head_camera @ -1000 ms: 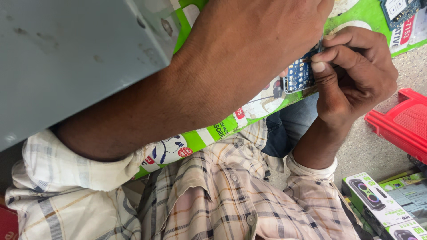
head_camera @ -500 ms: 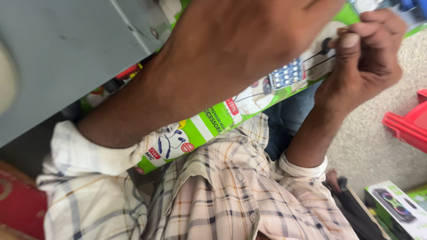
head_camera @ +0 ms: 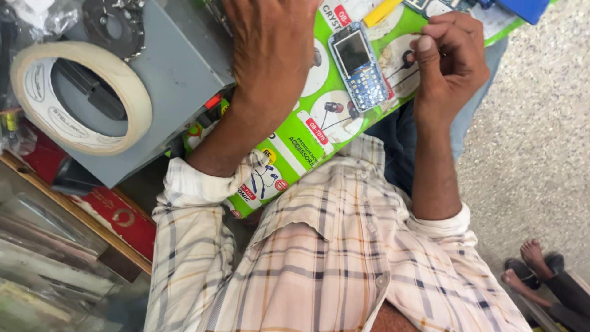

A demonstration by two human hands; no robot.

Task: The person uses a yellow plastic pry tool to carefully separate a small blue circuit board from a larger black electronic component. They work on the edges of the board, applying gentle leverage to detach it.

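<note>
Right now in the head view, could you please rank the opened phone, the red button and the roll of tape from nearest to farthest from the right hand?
From the right hand:
1. Opened phone, just beside it on the green card.
2. Red button, past the left hand, on the grey box's edge.
3. Roll of tape, farthest, on top of the grey box.

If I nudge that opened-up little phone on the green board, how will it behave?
The bare phone lies flat and apart from both hands on the green printed card, so it would probably slide, not roll. It looks small and likely light. With its circuit board exposed, it is probably fragile. The card is tilted across the lap, so it may slip downhill.
</note>
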